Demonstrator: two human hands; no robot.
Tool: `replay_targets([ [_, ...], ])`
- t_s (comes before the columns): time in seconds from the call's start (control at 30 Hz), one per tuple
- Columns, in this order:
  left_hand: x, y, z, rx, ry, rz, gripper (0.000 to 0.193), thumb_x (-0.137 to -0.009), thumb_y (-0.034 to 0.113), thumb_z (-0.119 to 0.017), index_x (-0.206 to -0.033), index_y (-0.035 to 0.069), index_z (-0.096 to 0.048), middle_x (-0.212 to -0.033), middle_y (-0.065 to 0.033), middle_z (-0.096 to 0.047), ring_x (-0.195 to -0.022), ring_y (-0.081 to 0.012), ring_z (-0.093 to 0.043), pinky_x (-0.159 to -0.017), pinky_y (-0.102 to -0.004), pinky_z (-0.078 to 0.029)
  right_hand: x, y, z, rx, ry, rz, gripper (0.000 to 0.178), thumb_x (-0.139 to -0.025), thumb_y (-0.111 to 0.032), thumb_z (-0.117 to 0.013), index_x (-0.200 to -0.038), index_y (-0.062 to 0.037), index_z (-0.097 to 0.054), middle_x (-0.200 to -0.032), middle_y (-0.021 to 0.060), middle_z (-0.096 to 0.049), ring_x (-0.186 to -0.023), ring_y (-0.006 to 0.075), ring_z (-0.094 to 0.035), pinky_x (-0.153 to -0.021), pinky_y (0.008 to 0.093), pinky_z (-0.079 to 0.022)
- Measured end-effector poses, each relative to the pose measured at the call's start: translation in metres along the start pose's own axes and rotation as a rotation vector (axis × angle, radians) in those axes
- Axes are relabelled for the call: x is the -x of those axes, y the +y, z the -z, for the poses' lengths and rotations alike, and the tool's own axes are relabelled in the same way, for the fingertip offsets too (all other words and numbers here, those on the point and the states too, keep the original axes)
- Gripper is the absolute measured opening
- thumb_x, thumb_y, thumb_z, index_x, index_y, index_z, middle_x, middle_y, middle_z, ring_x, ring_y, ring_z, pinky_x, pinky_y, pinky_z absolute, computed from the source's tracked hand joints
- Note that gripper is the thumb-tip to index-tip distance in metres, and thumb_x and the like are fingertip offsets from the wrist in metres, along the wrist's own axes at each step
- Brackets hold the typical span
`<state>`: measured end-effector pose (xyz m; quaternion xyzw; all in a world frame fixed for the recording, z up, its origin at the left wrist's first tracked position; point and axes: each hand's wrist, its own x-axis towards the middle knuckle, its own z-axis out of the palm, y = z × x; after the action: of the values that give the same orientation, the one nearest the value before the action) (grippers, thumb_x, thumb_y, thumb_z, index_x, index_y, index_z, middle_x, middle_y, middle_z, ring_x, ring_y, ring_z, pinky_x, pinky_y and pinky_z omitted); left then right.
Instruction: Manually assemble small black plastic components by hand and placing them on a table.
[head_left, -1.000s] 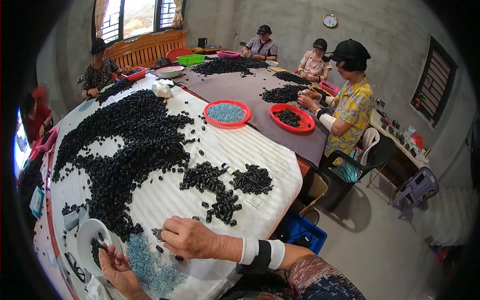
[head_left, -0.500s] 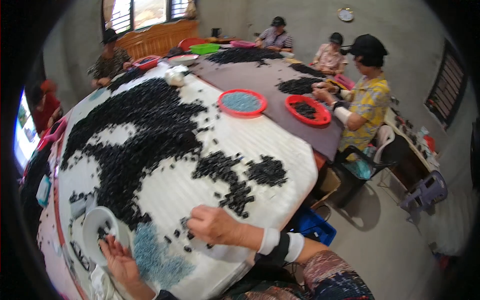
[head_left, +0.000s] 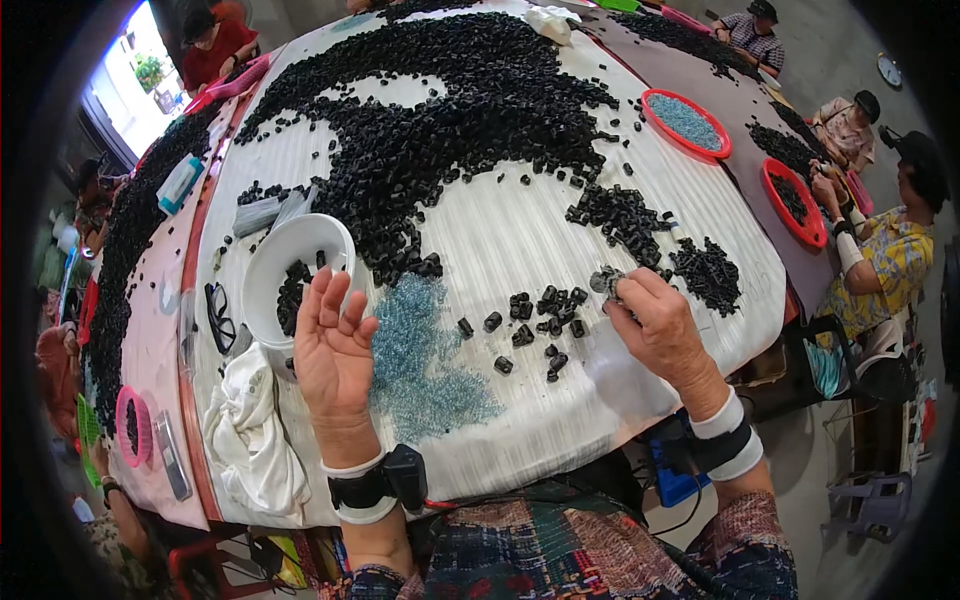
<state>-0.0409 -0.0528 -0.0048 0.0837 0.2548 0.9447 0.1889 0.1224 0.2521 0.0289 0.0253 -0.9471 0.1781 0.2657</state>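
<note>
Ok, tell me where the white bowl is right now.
In the head view the white bowl sits on the table's left side, just above the left hand, with the patch of pale blue beads to its right and a crumpled white cloth below.

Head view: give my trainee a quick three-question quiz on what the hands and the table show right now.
1. True or false: the left hand lies palm up beside the white bowl.
2. What lies on the table between the two hands? A) a patch of pale blue beads B) a red tray C) a pair of glasses
3. Fill in: the right hand pinches a small ____ piece at its fingertips.

Key: 1 true; 2 A; 3 dark. The pinched piece is too small to tell its kind. Loose black pieces lie by the right hand.
</note>
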Motion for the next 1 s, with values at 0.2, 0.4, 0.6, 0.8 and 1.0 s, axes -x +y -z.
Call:
replay_targets([
  [0.2, 0.005, -0.016, -0.023, -0.205, 0.155, 0.064, 0.028, -0.094, 0.021, -0.052, -0.116, 0.004, -0.055, -0.092, -0.0053, -0.067, -0.071, -0.0171, -0.066, -0.054, -0.0305, -0.055, -0.003, -0.001, -0.011, -0.004, -0.014, 0.023, 0.013, -0.074, 0.002, -0.060, -0.085, -0.0019, -0.054, -0.078, 0.0110, -0.054, -0.072, 0.0284, -0.057, -0.063, 0.0366, -0.049],
  [0.4, 0.013, -0.034, -0.039, -0.296, 0.135, 0.205, 0.021, -0.092, 0.015, -0.053, -0.110, 0.003, -0.052, -0.083, -0.0077, -0.064, -0.066, -0.0151, -0.064, -0.050, -0.0275, -0.054, -0.015, -0.010, -0.028, -0.026, -0.162, 0.048, 0.017, -0.074, 0.003, -0.057, -0.090, -0.0028, -0.053, -0.077, 0.0112, -0.054, -0.075, 0.0290, -0.057, -0.065, 0.0376, -0.049],
  [0.6, 0.012, -0.043, -0.036, -0.340, 0.076, 0.297, 0.021, -0.091, 0.012, -0.054, -0.109, 0.001, -0.053, -0.082, -0.0100, -0.064, -0.064, -0.0158, -0.065, -0.049, -0.0272, -0.056, -0.024, -0.008, -0.051, -0.024, -0.209, 0.085, 0.021, -0.073, 0.004, -0.056, -0.092, -0.0034, -0.052, -0.081, 0.0126, -0.052, -0.078, 0.0323, -0.056, -0.067, 0.0402, -0.049],
  [0.8, 0.013, -0.042, -0.036, -0.349, 0.095, 0.267, 0.019, -0.089, 0.011, -0.058, -0.105, 0.002, -0.055, -0.084, -0.0104, -0.064, -0.066, -0.0150, -0.066, -0.050, -0.0246, -0.055, -0.038, -0.016, -0.048, -0.219, -0.130, -0.015, 0.018, -0.074, 0.003, -0.055, -0.092, -0.0020, -0.053, -0.081, 0.0135, -0.053, -0.080, 0.0326, -0.057, -0.068, 0.0395, -0.049],
  [1.0, 0.012, -0.043, -0.034, -0.357, 0.136, 0.275, 0.019, -0.089, 0.012, -0.059, -0.104, 0.002, -0.054, -0.084, -0.0094, -0.064, -0.065, -0.0138, -0.064, -0.050, -0.0240, -0.053, -0.047, -0.032, -0.057, -0.114, -0.185, 0.075, 0.017, -0.076, 0.002, -0.056, -0.092, -0.0012, -0.054, -0.080, 0.0131, -0.056, -0.077, 0.0308, -0.057, -0.067, 0.0390, -0.049],
])
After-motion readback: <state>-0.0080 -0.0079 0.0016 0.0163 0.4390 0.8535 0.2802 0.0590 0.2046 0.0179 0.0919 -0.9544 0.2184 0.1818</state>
